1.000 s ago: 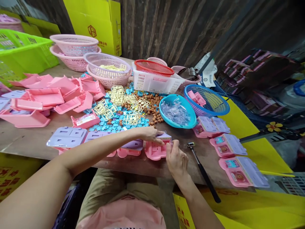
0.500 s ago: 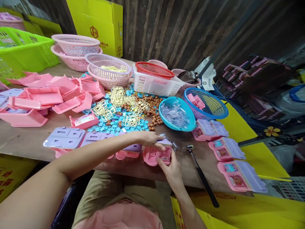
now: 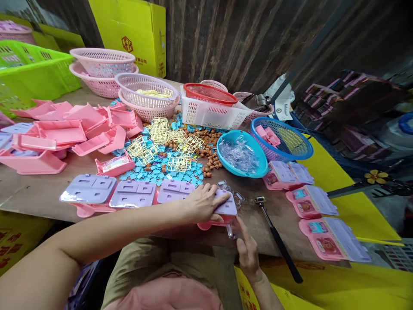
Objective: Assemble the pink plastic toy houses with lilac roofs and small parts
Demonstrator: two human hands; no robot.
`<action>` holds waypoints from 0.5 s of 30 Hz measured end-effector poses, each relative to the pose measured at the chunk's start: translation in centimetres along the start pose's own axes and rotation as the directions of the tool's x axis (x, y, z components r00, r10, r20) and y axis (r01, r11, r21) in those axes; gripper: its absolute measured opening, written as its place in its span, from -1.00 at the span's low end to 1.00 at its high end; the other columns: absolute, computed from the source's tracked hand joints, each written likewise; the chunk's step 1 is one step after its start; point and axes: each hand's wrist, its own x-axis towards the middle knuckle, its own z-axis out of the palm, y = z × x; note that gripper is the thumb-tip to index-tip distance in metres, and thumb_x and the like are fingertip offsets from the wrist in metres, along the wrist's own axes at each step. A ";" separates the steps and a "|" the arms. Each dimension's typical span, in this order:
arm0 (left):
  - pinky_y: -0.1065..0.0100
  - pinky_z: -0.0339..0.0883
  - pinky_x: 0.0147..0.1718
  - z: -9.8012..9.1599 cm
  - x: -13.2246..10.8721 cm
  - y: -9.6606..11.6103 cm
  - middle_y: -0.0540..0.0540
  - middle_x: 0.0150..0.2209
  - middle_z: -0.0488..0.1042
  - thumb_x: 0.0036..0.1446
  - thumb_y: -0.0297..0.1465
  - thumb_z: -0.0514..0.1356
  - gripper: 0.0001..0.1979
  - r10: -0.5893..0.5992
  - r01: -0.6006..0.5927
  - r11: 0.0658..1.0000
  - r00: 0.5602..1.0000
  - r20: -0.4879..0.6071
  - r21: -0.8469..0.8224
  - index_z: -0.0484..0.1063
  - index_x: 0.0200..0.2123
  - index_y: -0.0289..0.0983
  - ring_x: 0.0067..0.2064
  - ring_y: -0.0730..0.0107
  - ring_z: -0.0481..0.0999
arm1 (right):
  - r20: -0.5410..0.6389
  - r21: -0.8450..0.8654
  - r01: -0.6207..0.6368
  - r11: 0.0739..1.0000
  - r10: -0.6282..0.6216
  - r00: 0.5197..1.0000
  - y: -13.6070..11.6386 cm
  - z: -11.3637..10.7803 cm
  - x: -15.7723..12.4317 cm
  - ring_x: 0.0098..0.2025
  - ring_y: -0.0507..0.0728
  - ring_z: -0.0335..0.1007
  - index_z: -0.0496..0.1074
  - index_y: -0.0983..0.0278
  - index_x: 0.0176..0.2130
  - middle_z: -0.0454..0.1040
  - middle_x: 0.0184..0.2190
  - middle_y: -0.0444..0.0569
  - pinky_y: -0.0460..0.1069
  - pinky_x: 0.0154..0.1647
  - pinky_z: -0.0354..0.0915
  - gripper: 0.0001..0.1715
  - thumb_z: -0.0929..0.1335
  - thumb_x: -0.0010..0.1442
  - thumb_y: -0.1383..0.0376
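My left hand [image 3: 201, 203] lies over a small pink toy case with a purple lid [image 3: 227, 207], its fingers on top and its thumb low at the front side. The lid is down, so the inside of the case is hidden. A clear plastic piece [image 3: 231, 230] sticks out below the case's front right corner. My right hand [image 3: 249, 252] is beside that corner with the index finger stretched up to it and the thumb apart. Behind the case lie more clear plastic pieces [image 3: 238, 199]. To its left stand similar purple-lidded cases [image 3: 132, 193] in a row.
A hammer-like tool with a black handle [image 3: 282, 245] lies to the right. Beyond it are several opened pink cases [image 3: 319, 243]. At the back stand a turquoise bowl [image 3: 263, 165] of clear parts, a blue basket [image 3: 306, 150] and loose blue pieces [image 3: 151, 174]. Pink trays [image 3: 61, 131] are piled left.
The pink interior of the case was showing; now the purple lid covers it. My left hand has settled on the lid, and my right hand has moved slightly down and right, its fingers off the interior.
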 end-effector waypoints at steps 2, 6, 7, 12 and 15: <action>0.14 0.25 -0.18 0.7 -0.6 0.7 -0.33 0.00 0.30 0.11 0.04 0.00 -0.27 0.012 -0.010 1.000 0.999 -0.050 0.025 -0.03 0.26 -0.16 -0.08 -0.01 0.35 | -0.048 0.021 -0.058 0.998 0.059 0.997 1.0 -0.8 0.6 0.00 0.19 0.40 0.14 0.31 0.18 0.42 0.01 0.16 0.09 -0.10 0.39 -0.49 0.04 0.29 0.27; -0.04 0.08 0.02 0.8 -0.9 1.0 -0.42 0.16 0.17 0.00 0.15 0.01 -0.10 0.015 -0.013 0.999 0.999 -0.043 0.048 -0.13 0.29 -0.19 0.10 -0.15 0.25 | -0.075 -0.210 -0.192 0.959 0.180 0.981 3.7 -1.5 4.5 0.03 0.22 0.34 0.33 0.31 0.00 0.42 -0.04 0.19 0.19 0.04 0.27 -0.58 0.11 0.26 0.23; -0.09 -0.01 0.07 0.4 -1.0 0.7 -0.44 0.21 0.09 -0.05 0.18 0.03 -0.04 0.025 -0.025 0.999 1.000 -0.009 0.047 -0.16 0.29 -0.22 0.17 -0.19 0.16 | -0.054 -0.238 -0.199 0.951 0.192 0.980 4.4 -1.4 5.7 0.07 0.24 0.29 0.34 0.33 0.00 0.40 -0.01 0.21 0.22 0.08 0.22 -0.57 0.13 0.24 0.22; -0.06 -0.24 0.17 -2.5 -3.6 -2.4 -0.42 0.30 -0.10 -0.09 -0.02 0.27 0.05 -0.048 0.031 0.995 0.982 0.184 0.093 -0.27 0.30 -0.26 0.31 -0.12 -0.11 | 0.113 -0.280 -0.230 0.932 0.270 0.956 6.6 -0.6 9.7 0.03 0.29 0.33 0.37 0.37 0.00 0.42 -0.04 0.21 0.16 0.03 0.26 -0.48 0.32 0.02 0.28; 0.00 -0.08 0.12 -3.3 -5.9 -4.1 -0.41 0.23 0.07 -0.07 -0.16 0.31 -0.04 -0.145 0.112 0.982 0.963 0.225 0.151 -0.14 0.28 -0.27 0.23 -0.13 0.08 | 0.173 -0.293 -0.270 0.917 0.328 0.929 6.6 -1.5 10.3 -0.17 0.24 0.43 0.46 0.28 -0.16 0.50 -0.22 0.09 0.08 -0.14 0.32 -0.59 0.37 -0.09 0.33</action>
